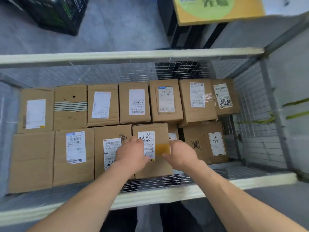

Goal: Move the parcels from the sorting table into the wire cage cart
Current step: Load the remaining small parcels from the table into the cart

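Note:
I look down into the wire cage cart (150, 197), which holds two rows of brown cardboard parcels with white shipping labels. Both my hands are on one parcel (151, 128) in the middle of the front row; it bears a label with black handwriting and a strip of yellow tape. My left hand (132, 153) grips its left edge, thumb on the label. My right hand (181, 154) grips its right edge, thumb on the yellow tape and fingers down the side. The parcel sits higher than the box to its right.
A box marked HEAVY (216, 144) stands at the front right, with a small gap of bare wire floor (229, 126) behind it. Beyond the cart stand a black plastic crate (55, 14) on the grey floor and a yellow-and-green carton (217, 9).

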The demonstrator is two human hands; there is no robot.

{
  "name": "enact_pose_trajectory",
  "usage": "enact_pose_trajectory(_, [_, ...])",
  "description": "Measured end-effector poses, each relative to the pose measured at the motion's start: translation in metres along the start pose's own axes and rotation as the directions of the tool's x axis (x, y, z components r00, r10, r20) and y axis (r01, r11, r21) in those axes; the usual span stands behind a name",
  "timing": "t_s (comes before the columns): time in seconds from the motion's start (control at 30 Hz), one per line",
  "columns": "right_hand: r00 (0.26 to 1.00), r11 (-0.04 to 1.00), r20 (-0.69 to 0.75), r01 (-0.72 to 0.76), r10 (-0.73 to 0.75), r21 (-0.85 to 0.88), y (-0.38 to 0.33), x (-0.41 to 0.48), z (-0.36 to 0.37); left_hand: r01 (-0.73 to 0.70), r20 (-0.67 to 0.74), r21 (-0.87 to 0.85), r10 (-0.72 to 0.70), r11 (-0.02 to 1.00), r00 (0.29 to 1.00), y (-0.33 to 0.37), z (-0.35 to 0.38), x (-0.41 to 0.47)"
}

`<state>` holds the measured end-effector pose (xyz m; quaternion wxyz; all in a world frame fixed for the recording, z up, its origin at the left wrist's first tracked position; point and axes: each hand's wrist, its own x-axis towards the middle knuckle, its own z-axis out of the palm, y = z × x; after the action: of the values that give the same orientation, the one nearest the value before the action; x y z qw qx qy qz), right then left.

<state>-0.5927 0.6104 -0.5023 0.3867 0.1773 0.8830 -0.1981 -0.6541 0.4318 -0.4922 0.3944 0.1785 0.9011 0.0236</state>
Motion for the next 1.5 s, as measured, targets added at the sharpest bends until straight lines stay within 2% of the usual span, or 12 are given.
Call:
enact_pose_trajectory(0.13, [0.992, 0.997, -0.127, -0.013, 0.003, -0.073, -0.005, -0.054, -0.047, -0.136, -0.014, 0.042, 0.137, 0.990, 0.991, 0.021, -0.059, -0.036])
enact_pose_trajectory(0.3, [0.939, 0.997, -0.336, -0.068, 0.072, 0.025, -0.006, -0.134, -0.101, -0.325, -0.087, 0.093, 0.332, 0.941, 0.939, 0.052, -0.133, -0.083])
enact_pose_trajectory(0.43, [0.876, 0.984, -0.449, -0.153, 0.176, 0.089, 0.005, -0.202, -0.127, -0.461, -0.112, 0.180, 0.483, 0.869, 0.868, 0.091, -0.175, -0.125])
enact_pose_trajectory(0.6, [0.810, 0.940, -0.476, -0.292, 0.342, 0.178, 0.031, -0.290, -0.137, -0.618, -0.095, 0.295, 0.666, 0.729, 0.740, 0.146, -0.193, -0.174])
enact_pose_trajectory(0.87, [0.648, 0.811, -0.488, -0.449, 0.584, 0.374, 0.090, -0.423, -0.108, -0.771, -0.033, 0.415, 0.854, 0.484, 0.518, 0.237, -0.170, -0.259])
enact_pose_trajectory(1.13, [0.458, 0.649, -0.459, -0.540, 0.761, 0.537, 0.139, -0.556, -0.043, -0.833, 0.020, 0.474, 0.942, 0.286, 0.335, 0.318, -0.112, -0.357])
enact_pose_trajectory(1.5, [0.248, 0.456, -0.387, -0.579, 0.888, 0.676, 0.190, -0.693, 0.058, -0.810, 0.137, 0.581, 0.973, 0.073, 0.185, 0.396, -0.021, -0.487])
